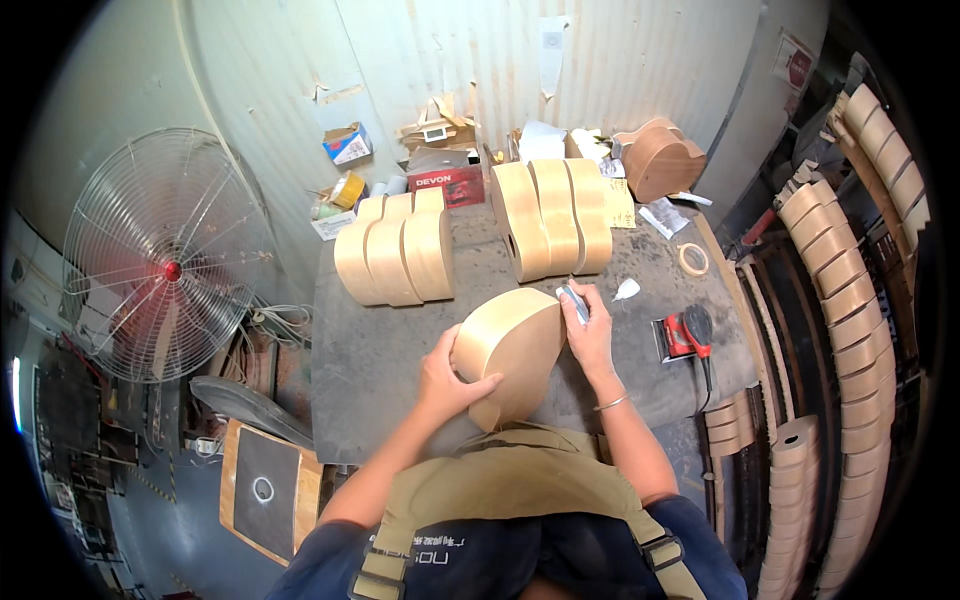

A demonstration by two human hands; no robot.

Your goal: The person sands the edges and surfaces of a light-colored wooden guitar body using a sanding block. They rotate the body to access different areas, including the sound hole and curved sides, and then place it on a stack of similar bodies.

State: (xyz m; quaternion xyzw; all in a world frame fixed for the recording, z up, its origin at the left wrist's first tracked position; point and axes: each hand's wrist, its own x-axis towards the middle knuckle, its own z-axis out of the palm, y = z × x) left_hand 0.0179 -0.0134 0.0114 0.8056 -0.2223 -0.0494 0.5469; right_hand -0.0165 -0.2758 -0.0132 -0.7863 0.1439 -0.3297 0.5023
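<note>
A pale wooden ukulele body (pixel 525 365) stands tilted on its curved side at the near edge of the dark worktable (pixel 375 385), close to my apron. My left hand (pixel 447 375) grips its left side, thumb on the flat face and fingers behind. At the upper right of the body, my right hand (pixel 590 325) pinches a small light-blue and white block-like piece (pixel 572 303) against or very near the rim. Its exact kind does not show. Just right of that hand lies a small white bottle with a pointed tip (pixel 626 289).
Similar bodies stand in groups at left (pixel 395 255) and centre (pixel 550 220). A red sander (pixel 687 335) and tape roll (pixel 692 260) lie right. Boxes (pixel 447 185) line the wall. A caged fan (pixel 172 270) stands left; racks of bodies (pixel 845 290) fill the right.
</note>
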